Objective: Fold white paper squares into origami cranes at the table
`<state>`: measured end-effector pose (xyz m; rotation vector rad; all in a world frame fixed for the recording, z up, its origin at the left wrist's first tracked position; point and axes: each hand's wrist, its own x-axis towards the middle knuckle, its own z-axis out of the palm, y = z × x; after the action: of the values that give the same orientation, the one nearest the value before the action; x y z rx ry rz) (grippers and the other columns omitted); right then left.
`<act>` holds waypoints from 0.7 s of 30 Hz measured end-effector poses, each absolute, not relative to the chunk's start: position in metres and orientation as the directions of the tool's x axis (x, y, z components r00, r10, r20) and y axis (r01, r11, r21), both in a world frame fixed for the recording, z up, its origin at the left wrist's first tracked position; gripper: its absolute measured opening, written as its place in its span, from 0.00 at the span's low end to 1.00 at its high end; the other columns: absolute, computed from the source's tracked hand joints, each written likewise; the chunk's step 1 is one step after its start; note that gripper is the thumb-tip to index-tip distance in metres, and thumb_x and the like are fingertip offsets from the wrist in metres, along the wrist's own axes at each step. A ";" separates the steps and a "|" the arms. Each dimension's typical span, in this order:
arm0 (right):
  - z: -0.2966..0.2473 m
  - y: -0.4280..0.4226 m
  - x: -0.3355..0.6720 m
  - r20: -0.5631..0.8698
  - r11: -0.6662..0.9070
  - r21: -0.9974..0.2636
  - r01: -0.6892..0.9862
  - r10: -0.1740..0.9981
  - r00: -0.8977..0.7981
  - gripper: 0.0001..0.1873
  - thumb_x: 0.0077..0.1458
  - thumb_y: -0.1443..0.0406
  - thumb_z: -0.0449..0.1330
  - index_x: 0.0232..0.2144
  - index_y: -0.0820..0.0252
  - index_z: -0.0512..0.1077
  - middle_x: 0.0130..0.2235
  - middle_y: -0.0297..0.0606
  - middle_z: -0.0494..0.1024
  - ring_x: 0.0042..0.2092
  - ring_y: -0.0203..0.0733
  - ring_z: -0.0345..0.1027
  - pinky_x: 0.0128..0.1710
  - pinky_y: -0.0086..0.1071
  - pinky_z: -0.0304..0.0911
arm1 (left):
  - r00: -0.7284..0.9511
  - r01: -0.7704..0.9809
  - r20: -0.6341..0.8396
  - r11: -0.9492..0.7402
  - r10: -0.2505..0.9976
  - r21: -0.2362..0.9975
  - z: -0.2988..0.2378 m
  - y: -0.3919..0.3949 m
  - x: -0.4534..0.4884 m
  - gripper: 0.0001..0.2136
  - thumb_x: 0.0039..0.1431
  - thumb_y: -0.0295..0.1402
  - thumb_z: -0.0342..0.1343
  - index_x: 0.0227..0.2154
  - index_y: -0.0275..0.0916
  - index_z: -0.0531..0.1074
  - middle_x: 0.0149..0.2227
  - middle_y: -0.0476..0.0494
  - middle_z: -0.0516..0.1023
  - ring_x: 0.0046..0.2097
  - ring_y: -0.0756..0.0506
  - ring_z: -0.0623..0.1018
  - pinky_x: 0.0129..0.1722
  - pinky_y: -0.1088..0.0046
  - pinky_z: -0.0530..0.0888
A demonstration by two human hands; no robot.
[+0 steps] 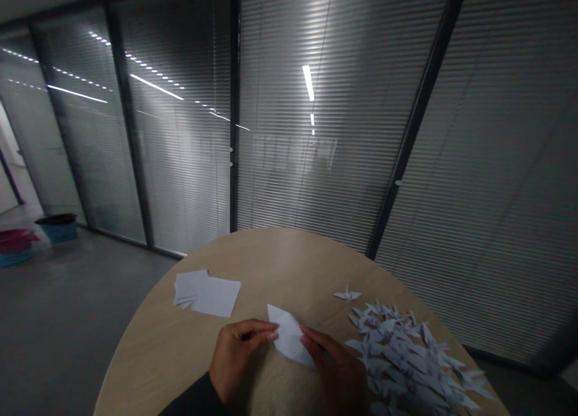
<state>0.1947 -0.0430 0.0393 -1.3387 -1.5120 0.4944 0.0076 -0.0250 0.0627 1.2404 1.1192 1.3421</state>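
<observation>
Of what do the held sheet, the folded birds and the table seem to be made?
Held sheet: likely paper, matt white; thin, creased. Folded birds: apparently the same, with thin pointed tips. Table: wood or laminate, unclear which; pale tan, low sheen, faint grain.

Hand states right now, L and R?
Left hand: closed, pinching one side of the white paper sheet.
Right hand: closed, pinching the opposite side of that sheet.

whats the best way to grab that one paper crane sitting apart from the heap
I'd pinch the lone crane lightly at its middle, from above and from the left. Its wings spread to either side and look thin, so gripping them might bend them. The heap of cranes lies nearer and to the right, so coming from the left should avoid it.
</observation>
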 end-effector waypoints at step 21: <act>0.043 -0.042 0.193 0.375 0.293 -0.860 0.418 0.918 0.127 0.27 0.52 0.42 0.58 0.38 0.55 0.82 0.40 0.43 0.84 0.42 0.50 0.79 0.43 0.35 0.74 | 0.067 0.174 0.421 -0.426 0.905 0.888 0.057 -0.024 0.001 0.14 0.46 0.39 0.68 0.39 0.47 0.83 0.28 0.45 0.82 0.33 0.42 0.80 0.37 0.67 0.76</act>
<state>0.1930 -0.0415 0.0432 -1.3034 -1.4752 0.5797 0.0014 -0.0240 0.0567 1.6885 1.0851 1.4117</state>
